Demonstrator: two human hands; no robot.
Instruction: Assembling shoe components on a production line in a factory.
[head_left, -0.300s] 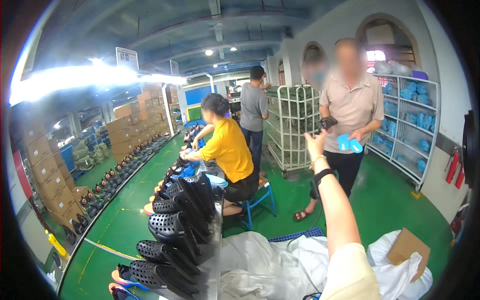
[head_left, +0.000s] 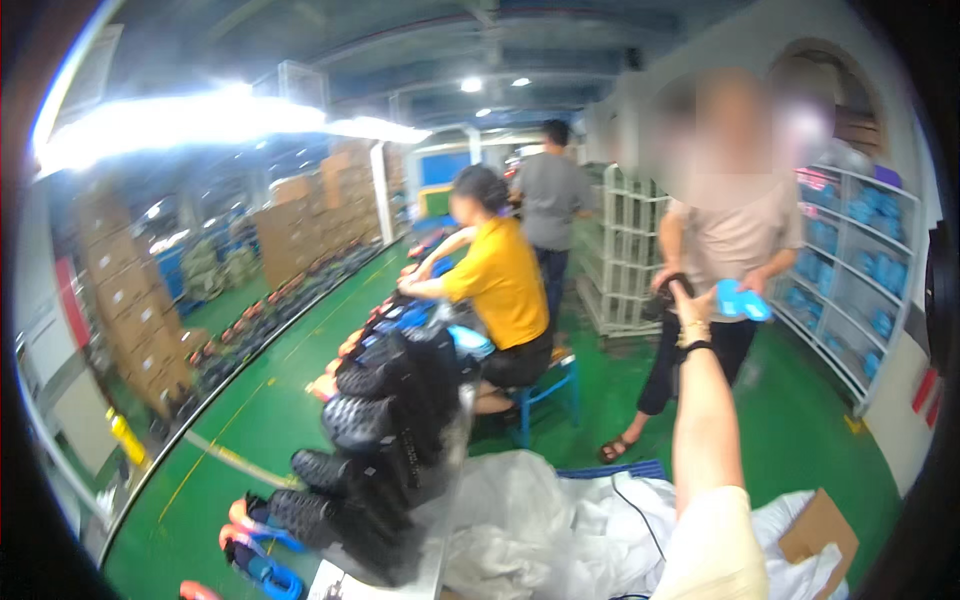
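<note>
My right arm reaches forward from the lower right, with a dark band at the wrist. My right hand [head_left: 692,312] is smeared, but its fingers look spread. It overlaps a small dark object [head_left: 672,287] in the hand of a person in a beige shirt [head_left: 735,225]; whether I touch it cannot be told. That person's other hand holds bright blue flat pieces [head_left: 743,300], shaped like insoles, just right of my fingers. My left hand is out of view. Several black clogs with holes [head_left: 358,422] stand in a row on a metal table [head_left: 452,470] to my left.
A seated person in yellow [head_left: 497,275] works at the left line. Orange-blue shoes [head_left: 262,560] lie near left. White sacks [head_left: 520,510] and cardboard [head_left: 818,535] are on the green floor. A white cage cart [head_left: 628,250] and a rack of blue bundles [head_left: 850,270] stand behind.
My view has swung left, so the scene sits further right. My right hand has come closer to the dark object and blue pieces. The person in beige has lowered the dark object.
</note>
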